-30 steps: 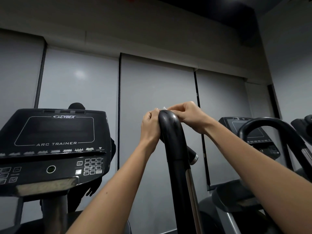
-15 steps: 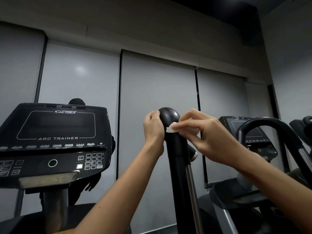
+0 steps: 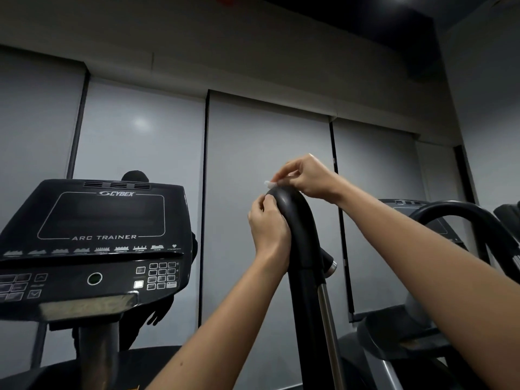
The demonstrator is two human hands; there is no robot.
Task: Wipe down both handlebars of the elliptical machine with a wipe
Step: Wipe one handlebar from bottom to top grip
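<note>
Against the far wall of a dim room, four wide pale panels (image 3: 140, 192) are seen, divided by dark upright strips, with a narrower one at the far right. A plain grey band runs above them, under a dark ceiling. No floor or table is shown.

Two exercise machines are counted. Of the near one, one black console (image 3: 104, 220) marked "CYBEX" and "ARC TRAINER" is shown at the left, with one keypad (image 3: 161, 274) at its lower right. A dark silhouette (image 3: 135, 177) is partly seen behind it. Of the second machine, one console (image 3: 408, 205) and one looped bar (image 3: 455, 209) are seen at the right.

One black handlebar (image 3: 298, 226) of the near machine rises at the centre and curves over at its top; one silver tube (image 3: 326, 319) runs beside its lower part.

Two bare arms are raised to it. The left grip (image 3: 267, 229) is curled against the left side of the handlebar just below the curved end and holds it. The right grip (image 3: 306, 178) is held over the curved end, and one small white wipe (image 3: 268, 183) is pinched in its fingertips, touching or just above the top of the handlebar.
</note>
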